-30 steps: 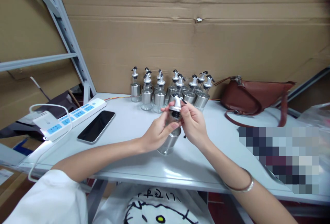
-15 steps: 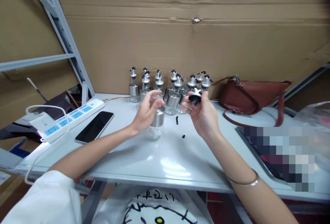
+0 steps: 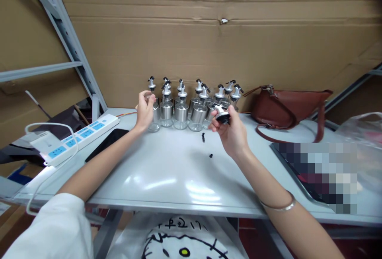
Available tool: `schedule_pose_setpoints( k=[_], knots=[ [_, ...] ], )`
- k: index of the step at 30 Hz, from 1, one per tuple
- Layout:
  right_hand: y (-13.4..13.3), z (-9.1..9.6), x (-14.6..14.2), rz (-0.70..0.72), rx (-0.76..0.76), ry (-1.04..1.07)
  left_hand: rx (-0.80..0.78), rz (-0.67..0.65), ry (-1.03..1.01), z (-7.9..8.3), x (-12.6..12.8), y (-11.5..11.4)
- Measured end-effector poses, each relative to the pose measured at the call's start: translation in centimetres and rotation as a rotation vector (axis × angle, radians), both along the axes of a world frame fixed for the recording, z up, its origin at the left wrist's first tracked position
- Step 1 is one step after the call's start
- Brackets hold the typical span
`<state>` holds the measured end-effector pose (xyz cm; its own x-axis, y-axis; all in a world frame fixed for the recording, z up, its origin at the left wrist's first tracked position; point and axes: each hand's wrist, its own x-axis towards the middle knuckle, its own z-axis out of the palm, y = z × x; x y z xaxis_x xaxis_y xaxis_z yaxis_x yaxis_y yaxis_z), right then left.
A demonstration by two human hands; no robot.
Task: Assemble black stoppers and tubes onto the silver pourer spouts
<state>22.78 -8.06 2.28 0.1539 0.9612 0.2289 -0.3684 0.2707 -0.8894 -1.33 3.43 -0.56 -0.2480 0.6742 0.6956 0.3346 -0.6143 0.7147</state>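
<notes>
Black phone (image 3: 103, 144) half hidden behind the forearm. Left hand (image 3: 145, 111) wraps the glass-and-steel bottle (image 3: 154, 119), mostly covered, at the row's left end on the table (image 3: 167, 171). Right hand (image 3: 232, 133) fingers pinch the round silver-black pourer cap (image 3: 222, 115) — details blurry.

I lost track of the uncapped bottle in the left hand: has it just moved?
Yes. The left hand carried the bottle from the middle of the table back and leftward, to the left end of the bottle row.
</notes>
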Motion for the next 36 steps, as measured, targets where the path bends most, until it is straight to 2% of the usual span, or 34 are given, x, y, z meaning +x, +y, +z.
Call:
schedule_pose_setpoints(
  k=[3, 6, 18, 26, 29, 32, 34, 36],
  knots=[
    [0.0, -0.1, 0.0, 0.004, -0.006, -0.021, -0.019, 0.051, 0.012, -0.5, -0.7, 0.9],
    [0.1, -0.1, 0.0, -0.005, -0.006, -0.040, -0.030, 0.050, -0.002, -0.8, -1.1, 1.4],
    [-0.3, -0.4, -0.5, 0.035, -0.006, -0.116, 0.008, -0.068, 0.202, -2.0, -1.4, 1.9],
    [-0.2, -0.7, -0.6, 0.079, 0.020, -0.155, 0.044, -0.141, 0.154, -2.3, -2.0, 2.0],
    [-0.3, -1.0, -0.8, 0.092, 0.018, -0.188, 0.053, -0.002, 0.155, -2.3, -1.6, 1.1],
    [-0.4, -1.1, -1.0, 0.092, 0.033, -0.254, 0.149, 0.142, 0.154, -2.3, -0.4, -0.8],
    [-0.4, -1.2, -1.1, 0.105, 0.052, -0.296, 0.232, 0.080, 0.196, -2.5, 1.1, -2.8],
    [-0.3, -1.5, -1.1, 0.134, 0.055, -0.332, 0.233, -0.132, 0.259, -3.1, 2.7, -5.1]
  ],
)
